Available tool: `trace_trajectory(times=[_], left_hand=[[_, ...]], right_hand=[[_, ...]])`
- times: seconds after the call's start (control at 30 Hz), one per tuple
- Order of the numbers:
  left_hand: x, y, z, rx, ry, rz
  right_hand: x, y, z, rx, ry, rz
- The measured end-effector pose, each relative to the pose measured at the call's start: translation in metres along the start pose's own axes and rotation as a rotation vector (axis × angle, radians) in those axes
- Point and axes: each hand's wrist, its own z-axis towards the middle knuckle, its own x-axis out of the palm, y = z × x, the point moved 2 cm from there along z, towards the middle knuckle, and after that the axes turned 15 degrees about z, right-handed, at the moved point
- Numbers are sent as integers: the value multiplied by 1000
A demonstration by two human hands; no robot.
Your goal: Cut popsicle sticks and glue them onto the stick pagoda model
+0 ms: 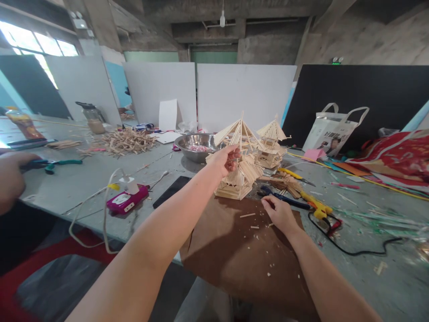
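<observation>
A pagoda model made of thin wooden sticks (236, 190) stands upright at the far edge of a brown board (231, 241). My left hand (227, 160) reaches in between its upper and lower roofs, with the fingers curled against the sticks there. The fingers hide part of the model's middle. My right hand (279, 214) rests low over the board's right side, its thumb and fingers drawn together; what they hold, if anything, I cannot make out. Just beyond it lie dark-handled pliers (288, 200). A few short stick pieces (247, 215) and crumbs are scattered on the board.
Behind stand a second stick pagoda (271, 145) and a steel bowl (194, 152). To the right lie a yellow glue gun (317, 206) with a black cord and yellow-handled pliers (291, 173). Leftward are a phone (170, 191), a purple power strip (125, 201) and another person's hand (13, 179) with pliers.
</observation>
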Motion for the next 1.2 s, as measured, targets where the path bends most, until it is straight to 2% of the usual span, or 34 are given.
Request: trace_trajectory(times=[0.47, 0.87, 1.2], left_hand=[[5, -1, -6, 40, -160, 45], [5, 0, 1, 21, -142, 40], [6, -3, 0, 32, -192, 117]], right_hand=[[0, 2, 0, 14, 4, -7], [0, 0, 1, 19, 2, -3], [-1, 3, 1, 19, 0, -11]])
